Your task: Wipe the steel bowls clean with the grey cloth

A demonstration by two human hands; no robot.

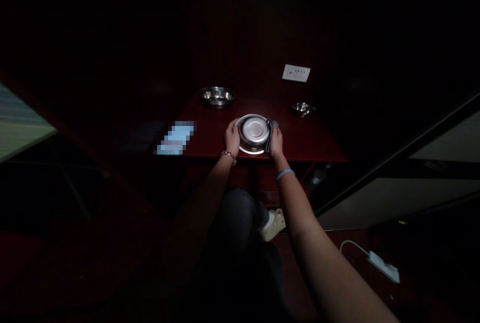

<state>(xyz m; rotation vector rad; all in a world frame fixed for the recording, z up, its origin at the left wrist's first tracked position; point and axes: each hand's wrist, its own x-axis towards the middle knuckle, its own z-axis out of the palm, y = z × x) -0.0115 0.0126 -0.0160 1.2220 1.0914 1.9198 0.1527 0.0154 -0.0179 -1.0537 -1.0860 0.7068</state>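
A shiny metal bowl (255, 130) is bottom up near the front edge of the dark red table, its round base facing me. My left hand (232, 139) grips its rim on the left side. At the right side, my right hand (276, 141) is closed around a dark folded cloth (269, 135), which presses against the bowl. Whether the bowl's rim touches the tabletop, I cannot tell. Behind it to the left stands a wider metal bowl (217, 97), open side up. A smaller metal bowl (303, 109) sits to the back right.
A lit, pixelated screen (175, 138) lies left of my hands on the table (315, 140). The wall holds a white socket plate (296, 73). Below right are a bottle (318, 177) on a shelf and a power strip (384, 266) with its cable on the floor. Surroundings are very dark.
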